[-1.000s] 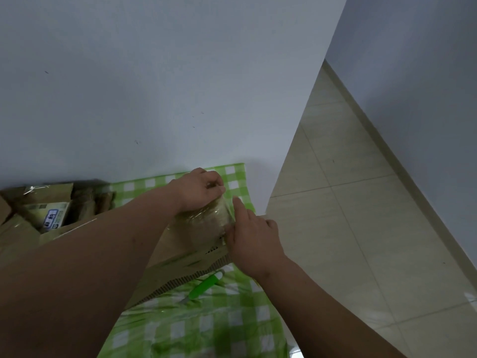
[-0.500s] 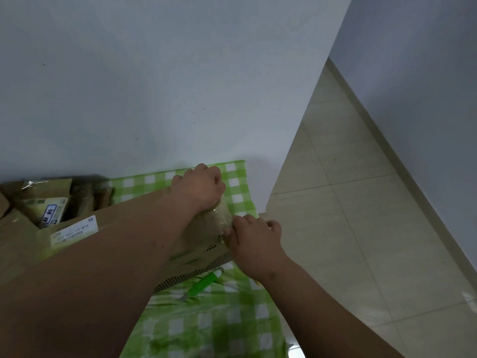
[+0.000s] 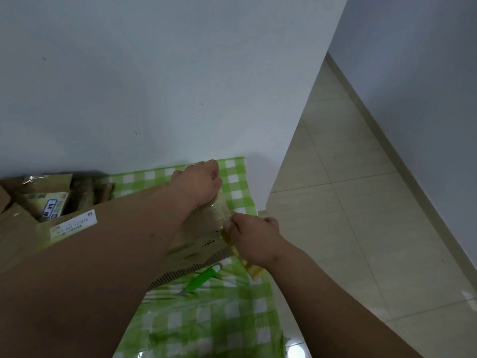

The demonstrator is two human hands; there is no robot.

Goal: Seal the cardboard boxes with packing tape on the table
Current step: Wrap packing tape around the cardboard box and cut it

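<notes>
the cardboard box (image 3: 191,244) lies closed on the green checked table (image 3: 206,321), contents hidden. left grip (image 3: 200,184) curls round what looks like the tape roll (image 3: 218,211) at the box's end; right grip (image 3: 254,237) pinches the tape strip (image 3: 254,271).

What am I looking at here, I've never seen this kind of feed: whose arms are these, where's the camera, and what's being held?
There is no machine: the camera sits on a person's head and looks down at their own bare arms. The left hand grips a roll of packing tape at the end of a cardboard box. The right hand pinches the yellowish tape strip pulled from the roll, which runs down past the box's edge. The box lies on a table with a green checked cloth. A small green cutter lies on the cloth beside it. More cardboard boxes are piled at far left.
</notes>
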